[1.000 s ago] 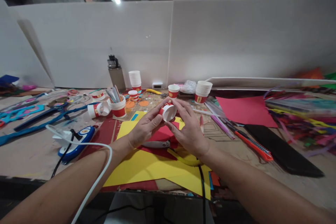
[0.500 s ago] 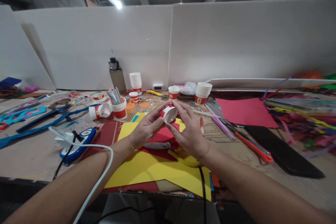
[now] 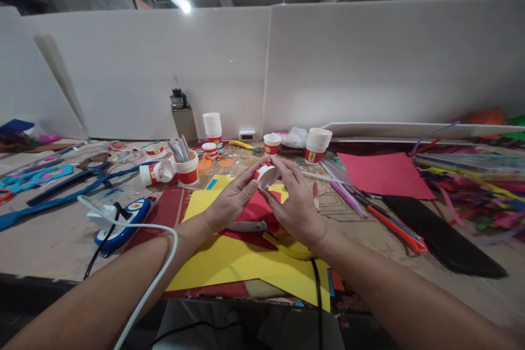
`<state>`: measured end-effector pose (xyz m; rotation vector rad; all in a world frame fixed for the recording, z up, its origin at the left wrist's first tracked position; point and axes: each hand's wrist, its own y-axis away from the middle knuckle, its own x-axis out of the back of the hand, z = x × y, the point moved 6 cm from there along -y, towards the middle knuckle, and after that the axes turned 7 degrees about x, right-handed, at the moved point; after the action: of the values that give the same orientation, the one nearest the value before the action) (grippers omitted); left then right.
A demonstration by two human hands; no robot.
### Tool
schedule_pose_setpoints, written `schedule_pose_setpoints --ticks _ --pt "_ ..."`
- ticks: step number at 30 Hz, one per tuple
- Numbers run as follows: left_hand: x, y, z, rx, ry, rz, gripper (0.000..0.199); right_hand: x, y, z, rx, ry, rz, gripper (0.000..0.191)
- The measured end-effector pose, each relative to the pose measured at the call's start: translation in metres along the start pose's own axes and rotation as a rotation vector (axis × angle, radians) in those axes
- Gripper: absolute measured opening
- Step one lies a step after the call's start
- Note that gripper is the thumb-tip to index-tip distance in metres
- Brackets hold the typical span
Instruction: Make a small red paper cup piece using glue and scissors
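Between my two hands is a short red and white paper cup piece [image 3: 267,176], tipped so its round white opening faces me. My left hand [image 3: 233,199] grips it from the left, thumb along the near side. From the right, my right hand [image 3: 296,205] has its fingers curled over the top and the thumb underneath. Below them lie red paper [image 3: 256,210] and large yellow sheets [image 3: 221,265]. A grey-handled knife [image 3: 248,226] rests on the red paper, and a yellow curved object [image 3: 289,249] lies by my right wrist.
A white cup holding strips [image 3: 187,172] stands left, beside a cup lying on its side [image 3: 156,173]. Stacked paper cups [image 3: 318,145] and a bottle [image 3: 182,120] stand behind. Right are a red cutter [image 3: 397,228] and black slab [image 3: 445,235]. A white cable [image 3: 174,246] crosses my left forearm.
The cup piece has turned slightly in my fingers and sits a little further right. Both hands keep their hold; the things on the table have not moved.
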<state>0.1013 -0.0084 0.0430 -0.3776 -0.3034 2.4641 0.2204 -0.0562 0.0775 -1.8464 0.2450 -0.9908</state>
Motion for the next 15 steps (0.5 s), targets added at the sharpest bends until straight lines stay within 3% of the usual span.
schedule_pose_setpoints --ticks 15 --pt "0.003 -0.0029 -0.002 0.007 0.009 0.021 0.052 -0.0021 0.002 -0.0019 0.022 -0.034 0.003 0.07"
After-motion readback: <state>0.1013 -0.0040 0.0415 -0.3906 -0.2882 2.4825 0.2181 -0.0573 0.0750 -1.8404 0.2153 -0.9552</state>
